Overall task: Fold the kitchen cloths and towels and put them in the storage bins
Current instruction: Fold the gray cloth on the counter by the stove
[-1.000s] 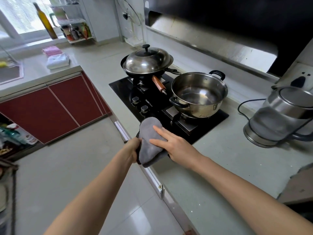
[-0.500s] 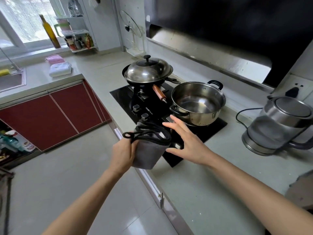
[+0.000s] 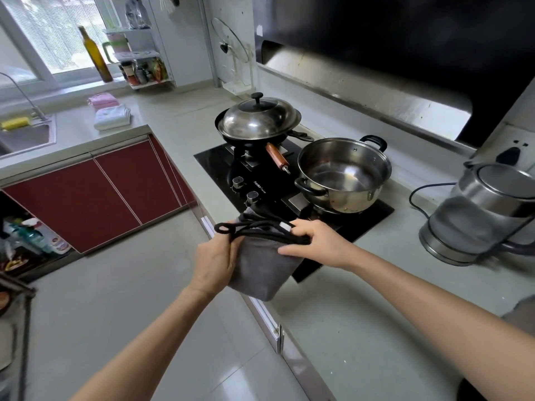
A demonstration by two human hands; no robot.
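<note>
Grey cloth | gripped by both hands | hob reads "Fandor"

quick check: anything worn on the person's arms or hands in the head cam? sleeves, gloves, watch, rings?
Nothing visible. Both forearms are bare up to the frame edge, no sleeves in view. Left hand and right hand show no gloves, watch, bracelets or rings, and no markings.

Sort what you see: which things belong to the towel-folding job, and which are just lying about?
Job: grey cloth, left hand, right hand, pink towel, white towel.
Lying about: wok, pot, kettle, bottle.
</note>
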